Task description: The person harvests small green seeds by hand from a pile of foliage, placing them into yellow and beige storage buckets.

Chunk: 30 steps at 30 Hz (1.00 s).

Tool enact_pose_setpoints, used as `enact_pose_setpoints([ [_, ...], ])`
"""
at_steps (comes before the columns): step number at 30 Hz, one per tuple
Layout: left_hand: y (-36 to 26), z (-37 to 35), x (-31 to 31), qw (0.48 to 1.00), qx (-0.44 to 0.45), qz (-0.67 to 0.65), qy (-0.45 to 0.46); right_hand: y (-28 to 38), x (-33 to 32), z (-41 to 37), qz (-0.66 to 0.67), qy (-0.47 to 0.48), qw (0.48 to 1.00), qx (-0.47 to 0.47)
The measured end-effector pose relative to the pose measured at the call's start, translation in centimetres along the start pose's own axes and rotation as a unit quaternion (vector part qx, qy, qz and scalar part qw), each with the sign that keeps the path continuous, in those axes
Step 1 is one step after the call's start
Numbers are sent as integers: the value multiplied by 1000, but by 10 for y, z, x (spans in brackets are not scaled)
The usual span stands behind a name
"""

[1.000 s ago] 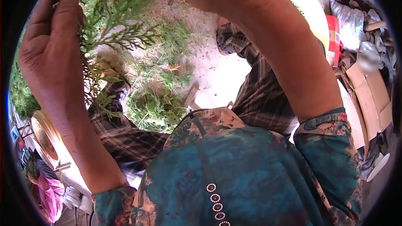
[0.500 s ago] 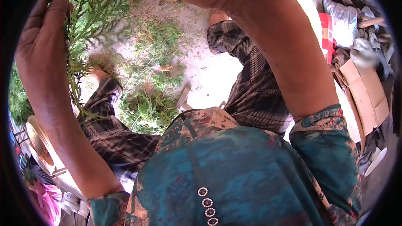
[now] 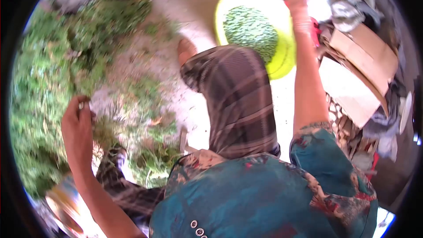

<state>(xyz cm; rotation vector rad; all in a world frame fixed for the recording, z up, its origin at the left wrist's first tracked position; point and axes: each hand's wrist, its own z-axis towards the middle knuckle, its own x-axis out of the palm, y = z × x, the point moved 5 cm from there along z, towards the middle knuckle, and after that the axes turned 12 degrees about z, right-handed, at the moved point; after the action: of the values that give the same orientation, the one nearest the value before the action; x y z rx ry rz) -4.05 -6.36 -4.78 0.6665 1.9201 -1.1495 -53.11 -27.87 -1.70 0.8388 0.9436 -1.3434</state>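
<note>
Curling fingers near conifer sprigs [image 3: 48, 83] (likely light; hold by stems), left hand [image 3: 78, 130] hovers; right hand [image 3: 296, 3] blurs beside basin's [image 3: 284, 64] edge; neither grip clear.

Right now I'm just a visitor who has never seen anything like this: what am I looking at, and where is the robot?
There is no robot here: these are a person's own bare hands. One camera, worn on the head, looks forward and down, so you see the person's blue-green patterned shirt and plaid trousers. On the left, the left hand has its fingers curled near leafy green cuttings spread over the ground. The right hand reaches out by the edge of a bright yellow tub with small green pieces inside. Flattened cardboard lies at the right. The picture is blurred, so I can't tell whether either hand holds anything.
</note>
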Motion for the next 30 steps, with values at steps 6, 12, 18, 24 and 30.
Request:
enact_pose_setpoints([
  [6,11,3,53,983,71,161,60,-72,130,-124,242,283,891,260],
  [12,44,3,137,930,135,314,133,107,115,-147,622,382,650,212],
  [18,152,-43,254,826,181,421,328,169,186,-128,733,399,491,251],
  [24,221,-166,309,637,122,169,742,219,261,-125,721,467,479,182],
  [30,101,38,248,889,163,288,316,242,298,-143,625,387,677,21],
])
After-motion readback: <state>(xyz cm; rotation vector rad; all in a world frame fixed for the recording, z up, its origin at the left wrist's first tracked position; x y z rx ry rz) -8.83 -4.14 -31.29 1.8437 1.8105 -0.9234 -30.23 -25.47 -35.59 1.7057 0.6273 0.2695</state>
